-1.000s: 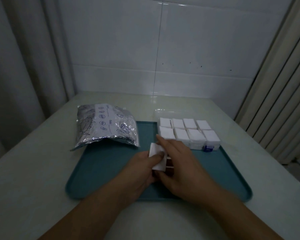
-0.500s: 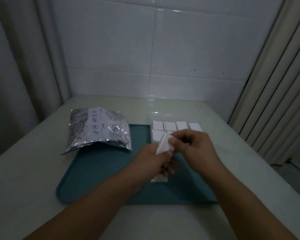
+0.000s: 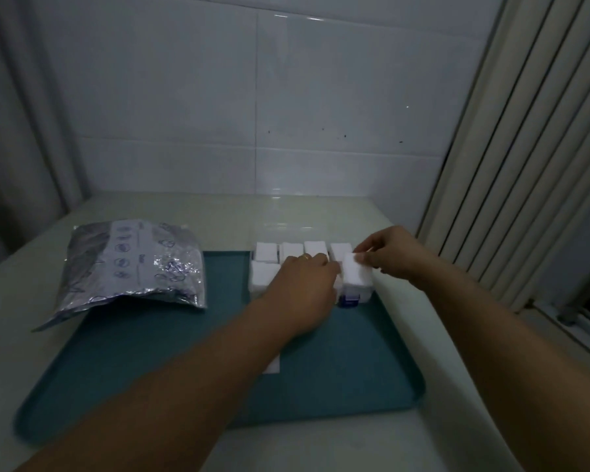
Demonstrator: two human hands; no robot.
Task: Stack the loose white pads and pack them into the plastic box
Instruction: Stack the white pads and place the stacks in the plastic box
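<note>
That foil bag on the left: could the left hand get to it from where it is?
Probably yes. The foil bag lies in the open, half on the teal tray, and nothing stands between it and the left hand, which rests at the plastic box.

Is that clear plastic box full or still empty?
Nearly full. The plastic box shows white pad stacks across its visible compartments, and the right hand holds more pads over its near right corner.

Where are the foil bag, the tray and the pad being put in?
Foil bag [image 3: 130, 267], head view, middle of its crinkled top.
Tray [image 3: 150, 352], head view, bare teal floor left of the arms.
Pad [image 3: 356, 272], head view, its white top face.
</note>
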